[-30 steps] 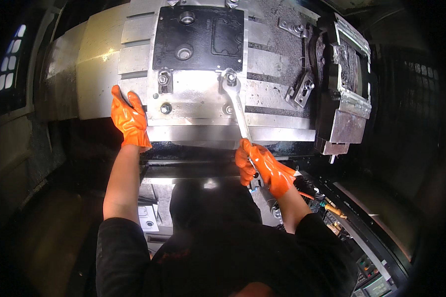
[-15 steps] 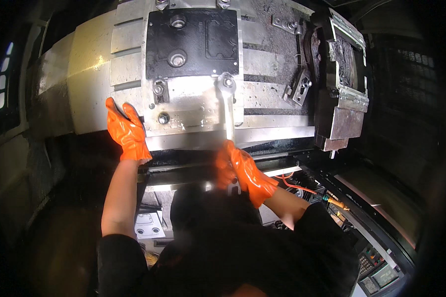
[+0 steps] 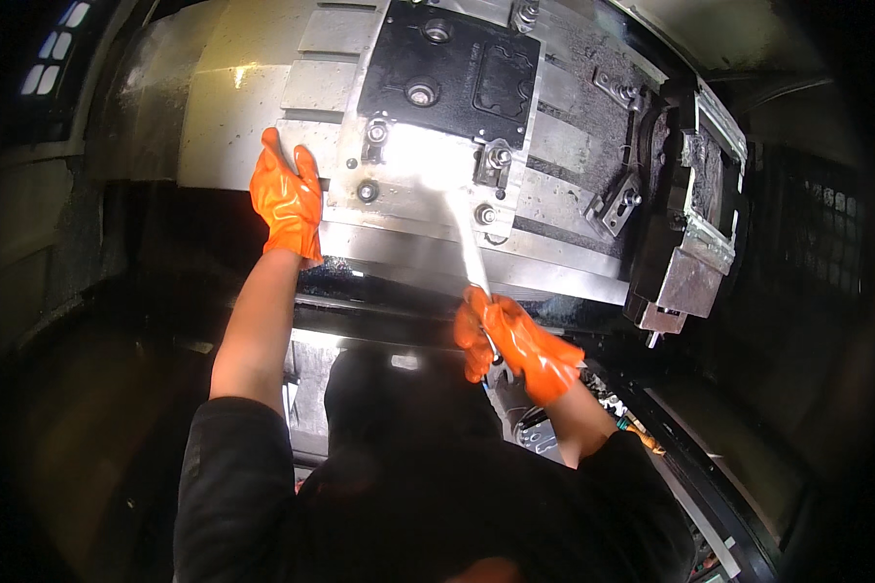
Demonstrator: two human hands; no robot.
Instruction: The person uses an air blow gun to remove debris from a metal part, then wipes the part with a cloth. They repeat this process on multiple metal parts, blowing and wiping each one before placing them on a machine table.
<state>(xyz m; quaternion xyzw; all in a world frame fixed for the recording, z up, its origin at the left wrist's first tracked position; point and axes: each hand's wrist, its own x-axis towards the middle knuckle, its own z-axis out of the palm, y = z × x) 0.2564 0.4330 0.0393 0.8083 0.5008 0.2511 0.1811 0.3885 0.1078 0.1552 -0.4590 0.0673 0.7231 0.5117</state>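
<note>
My right hand (image 3: pixel 515 340), in an orange rubber glove, is closed around a long metal wrench (image 3: pixel 472 248). The wrench's upper end points at the bright metal plate (image 3: pixel 413 219) and is lost in glare, apart from the clamp bolt (image 3: pixel 499 155) to its right. An open jaw shows at its lower end, below my fist. My left hand (image 3: pixel 289 199), gloved the same way, lies at the plate's left edge with thumb and fingers apart, holding nothing. On the plate sits a black rectangular block (image 3: pixel 447 73) with two round holes and a recessed outline.
A second clamp bolt (image 3: pixel 376 133) stands left of the glare. The slotted machine table (image 3: pixel 316 87) runs beneath the plate. More clamps (image 3: pixel 614 204) sit at the right, beside a bulky metal fixture (image 3: pixel 690 277). Dark machine walls enclose both sides.
The wrench's ring end has come off the right clamp bolt and moved left and toward me. My left hand stays at the plate edge. The whole view has shifted and tilted.
</note>
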